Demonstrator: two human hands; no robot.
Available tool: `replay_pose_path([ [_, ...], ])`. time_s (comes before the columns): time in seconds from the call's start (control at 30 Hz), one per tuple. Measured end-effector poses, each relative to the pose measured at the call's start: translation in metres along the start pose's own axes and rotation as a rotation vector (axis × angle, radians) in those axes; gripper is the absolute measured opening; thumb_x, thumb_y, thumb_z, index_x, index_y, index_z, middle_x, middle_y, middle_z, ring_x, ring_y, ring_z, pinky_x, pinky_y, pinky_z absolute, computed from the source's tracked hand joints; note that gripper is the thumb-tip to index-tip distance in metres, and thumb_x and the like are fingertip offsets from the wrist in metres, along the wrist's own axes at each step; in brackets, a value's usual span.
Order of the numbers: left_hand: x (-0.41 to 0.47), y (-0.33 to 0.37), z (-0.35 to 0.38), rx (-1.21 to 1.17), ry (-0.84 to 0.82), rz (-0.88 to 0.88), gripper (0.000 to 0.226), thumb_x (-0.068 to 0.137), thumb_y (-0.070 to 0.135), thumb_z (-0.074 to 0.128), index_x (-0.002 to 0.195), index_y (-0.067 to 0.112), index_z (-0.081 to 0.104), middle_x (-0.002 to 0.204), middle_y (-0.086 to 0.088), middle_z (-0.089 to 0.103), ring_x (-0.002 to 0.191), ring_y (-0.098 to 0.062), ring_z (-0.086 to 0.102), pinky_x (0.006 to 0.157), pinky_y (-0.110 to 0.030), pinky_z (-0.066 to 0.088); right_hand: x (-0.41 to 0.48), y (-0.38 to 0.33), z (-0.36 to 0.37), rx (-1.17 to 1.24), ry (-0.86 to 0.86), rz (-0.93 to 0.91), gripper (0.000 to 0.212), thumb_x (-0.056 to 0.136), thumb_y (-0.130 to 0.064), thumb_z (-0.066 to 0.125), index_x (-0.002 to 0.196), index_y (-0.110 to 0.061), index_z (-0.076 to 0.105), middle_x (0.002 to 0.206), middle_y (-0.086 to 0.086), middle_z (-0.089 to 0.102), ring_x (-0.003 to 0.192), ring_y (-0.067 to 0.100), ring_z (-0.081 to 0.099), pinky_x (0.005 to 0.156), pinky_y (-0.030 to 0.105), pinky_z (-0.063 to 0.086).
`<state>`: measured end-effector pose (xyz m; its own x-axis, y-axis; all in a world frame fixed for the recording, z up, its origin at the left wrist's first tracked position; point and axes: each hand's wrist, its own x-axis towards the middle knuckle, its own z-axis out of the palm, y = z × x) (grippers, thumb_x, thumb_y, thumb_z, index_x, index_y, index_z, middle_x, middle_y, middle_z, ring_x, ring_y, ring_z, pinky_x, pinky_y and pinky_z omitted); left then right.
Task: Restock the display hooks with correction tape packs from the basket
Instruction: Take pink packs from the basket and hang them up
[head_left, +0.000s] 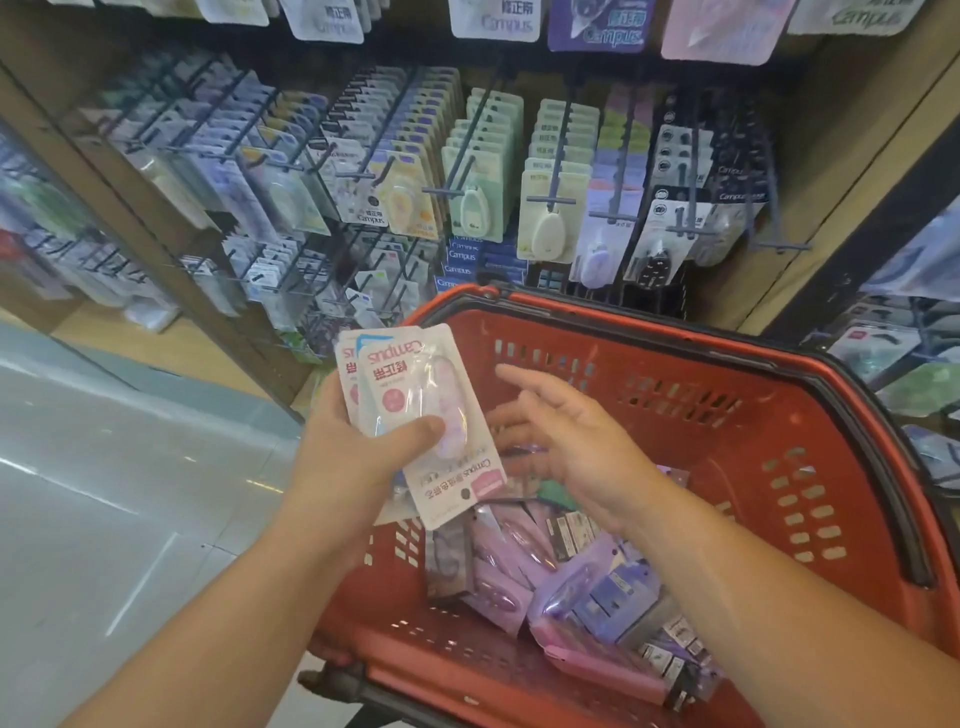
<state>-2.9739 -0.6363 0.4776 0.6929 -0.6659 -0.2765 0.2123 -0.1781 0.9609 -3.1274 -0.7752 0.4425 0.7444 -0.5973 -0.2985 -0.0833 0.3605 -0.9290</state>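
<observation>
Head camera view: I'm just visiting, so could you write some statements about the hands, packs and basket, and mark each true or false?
1. The left hand grips a stack of pink-and-white correction tape packs. True.
2. The basket is blue. False: it is red.
3. The right hand pinches a pack. False: its fingers are spread and hold nothing, above the basket.
4. Purple packs lie in the basket. True.
5. The display hooks are all bare. False: many carry hanging packs.
</observation>
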Motion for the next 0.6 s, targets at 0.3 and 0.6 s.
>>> replay_pose_path([
  [0.3,0.015,0.009,-0.021,0.173,0.129,0.035,0.07,0.07,0.003,0.094,0.128,0.023,0.06,0.112,0.002,0.078,0.101,-0.022,0.078,0.085,-0.059,0.063,0.09,0.118,-0.086,-1.05,0.111,0.325,0.048,0.099,-0.033,0.064,0.142,-0.015,0.057,0.143,0.009,0.056,0.122,0.03,0.06,0.102,0.037,0.047],
  [0.6,0.014,0.001,-0.018,0.177,0.141,-0.031,0.057,0.078,-0.005,0.083,0.119,0.027,0.062,0.104,0.005,0.08,0.092,-0.02,0.08,0.077,-0.054,0.065,0.118,0.166,-0.085,-1.387,0.216,0.324,0.019,0.091,-0.023,0.063,0.108,-0.02,0.071,0.103,0.007,0.075,0.096,0.033,0.071,0.078,0.037,0.058],
])
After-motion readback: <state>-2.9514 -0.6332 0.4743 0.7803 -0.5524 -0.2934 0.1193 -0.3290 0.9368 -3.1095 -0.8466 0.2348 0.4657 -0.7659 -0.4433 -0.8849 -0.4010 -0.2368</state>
